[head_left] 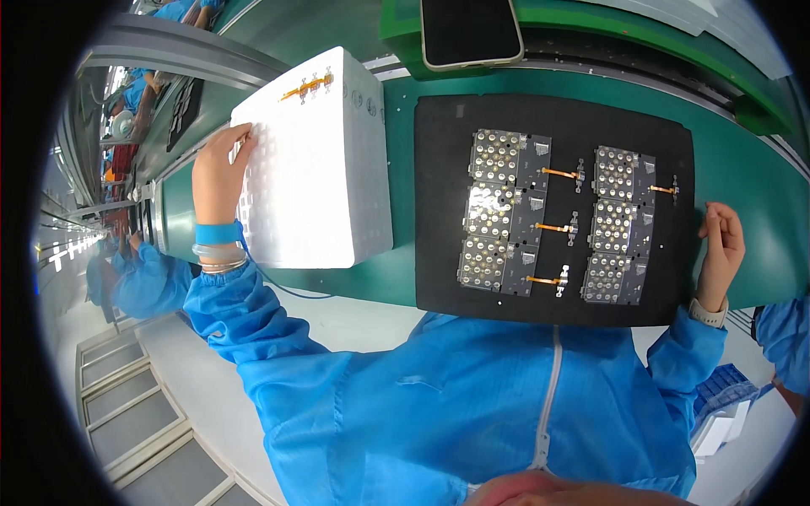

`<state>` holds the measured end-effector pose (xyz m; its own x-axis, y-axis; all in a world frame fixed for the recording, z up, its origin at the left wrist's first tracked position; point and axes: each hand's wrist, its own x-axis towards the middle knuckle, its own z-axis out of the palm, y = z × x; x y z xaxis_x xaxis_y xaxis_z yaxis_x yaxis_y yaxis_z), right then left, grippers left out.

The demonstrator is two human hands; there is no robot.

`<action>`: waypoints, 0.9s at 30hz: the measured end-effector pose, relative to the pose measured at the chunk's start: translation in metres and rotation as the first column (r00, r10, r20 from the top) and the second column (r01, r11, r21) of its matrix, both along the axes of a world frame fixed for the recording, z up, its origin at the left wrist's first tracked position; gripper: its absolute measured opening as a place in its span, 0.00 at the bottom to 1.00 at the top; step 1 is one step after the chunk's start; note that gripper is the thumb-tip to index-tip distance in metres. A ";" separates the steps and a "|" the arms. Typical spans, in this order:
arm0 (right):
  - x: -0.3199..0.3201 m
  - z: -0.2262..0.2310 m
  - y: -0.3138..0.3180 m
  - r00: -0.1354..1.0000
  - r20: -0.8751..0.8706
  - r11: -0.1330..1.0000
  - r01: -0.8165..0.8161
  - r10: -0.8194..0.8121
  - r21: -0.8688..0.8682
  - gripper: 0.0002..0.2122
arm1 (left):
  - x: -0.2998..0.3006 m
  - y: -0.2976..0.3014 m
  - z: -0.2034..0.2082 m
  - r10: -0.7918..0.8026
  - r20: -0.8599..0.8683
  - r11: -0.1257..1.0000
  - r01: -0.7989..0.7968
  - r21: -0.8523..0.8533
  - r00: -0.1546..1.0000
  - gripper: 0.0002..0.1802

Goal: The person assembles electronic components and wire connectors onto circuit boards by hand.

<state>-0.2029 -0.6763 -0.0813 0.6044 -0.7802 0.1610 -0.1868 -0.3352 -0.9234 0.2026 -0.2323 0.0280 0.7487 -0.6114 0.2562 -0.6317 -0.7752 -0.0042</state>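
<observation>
My left hand [221, 173] is at the left edge of a white foam tray stack [295, 177], thumb and forefinger curled close together; whatever lies between them is too small to tell. An orange flex cable [305, 86] lies on the tray's far end. My right hand [722, 253] is beside the right edge of a black mat [439, 169], its fingers drawn together in a pinch, with any content hidden. On the mat sit two columns of small circuit boards [504, 211] with round silver dots. Orange flex cables [553, 227] stick out from the left column's boards and the far right one.
A phone [471, 32] lies face up at the back, by a green rail [607, 25]. The green table [401, 278] runs beneath the mat and tray stack. A blue wrist strap cord [287, 289] trails from my left wrist. Other people in blue sleeves [152, 282] are at both sides.
</observation>
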 end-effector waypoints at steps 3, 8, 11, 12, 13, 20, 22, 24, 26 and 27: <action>-0.007 0.005 0.002 1.000 -0.011 1.000 0.003 -0.003 -0.019 0.06 | -0.001 -0.003 -0.002 -0.030 0.022 0.999 0.031 -0.042 0.999 0.10; -0.007 0.024 0.018 1.000 0.011 1.000 -0.006 0.007 -0.005 0.06 | 0.003 0.012 -0.001 -0.012 0.077 0.977 0.028 -0.210 0.997 0.08; -0.001 0.039 0.034 0.999 0.018 0.998 -0.041 0.042 -0.037 0.05 | -0.011 0.015 0.005 0.112 0.082 0.957 -0.085 -0.277 0.990 0.09; 0.001 0.046 0.041 0.998 0.007 0.996 -0.061 0.062 -0.063 0.05 | -0.017 0.019 0.004 0.044 0.065 0.935 -0.018 -0.353 0.997 0.10; 0.003 0.053 0.047 0.996 -0.023 0.994 -0.086 0.085 -0.065 0.05 | -0.050 -0.010 0.018 0.047 0.123 0.960 -0.011 -0.280 0.991 0.10; 0.034 0.068 0.096 0.850 0.049 0.824 -0.491 0.524 -0.282 0.13 | -0.194 -0.141 0.025 -0.656 -0.064 0.717 0.595 -0.363 0.752 0.14; 0.044 0.069 0.115 0.752 0.226 0.784 -0.577 0.619 -0.227 0.19 | -0.215 -0.173 0.020 -0.785 -0.046 0.566 0.687 -0.456 0.617 0.15; 0.043 0.067 0.124 0.723 0.373 0.783 -0.621 0.582 -0.017 0.19 | -0.227 -0.188 0.011 -0.814 -0.028 0.511 0.691 -0.511 0.581 0.16; 0.037 0.067 0.121 0.736 0.410 0.780 -0.619 0.539 0.087 0.18 | -0.232 -0.199 0.004 -0.844 -0.010 0.454 0.703 -0.548 0.537 0.16; 0.035 0.067 0.120 0.733 0.462 0.749 -0.633 0.500 0.195 0.17 | -0.235 -0.203 0.002 -0.867 -0.029 0.419 0.695 -0.584 0.498 0.16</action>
<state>-0.1682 -0.5562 -0.0148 0.8972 -0.3525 0.2660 0.3045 0.0576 -0.9508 -0.0325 -0.4354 0.0296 0.0808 -0.8358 0.5430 -0.8559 0.2211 0.4676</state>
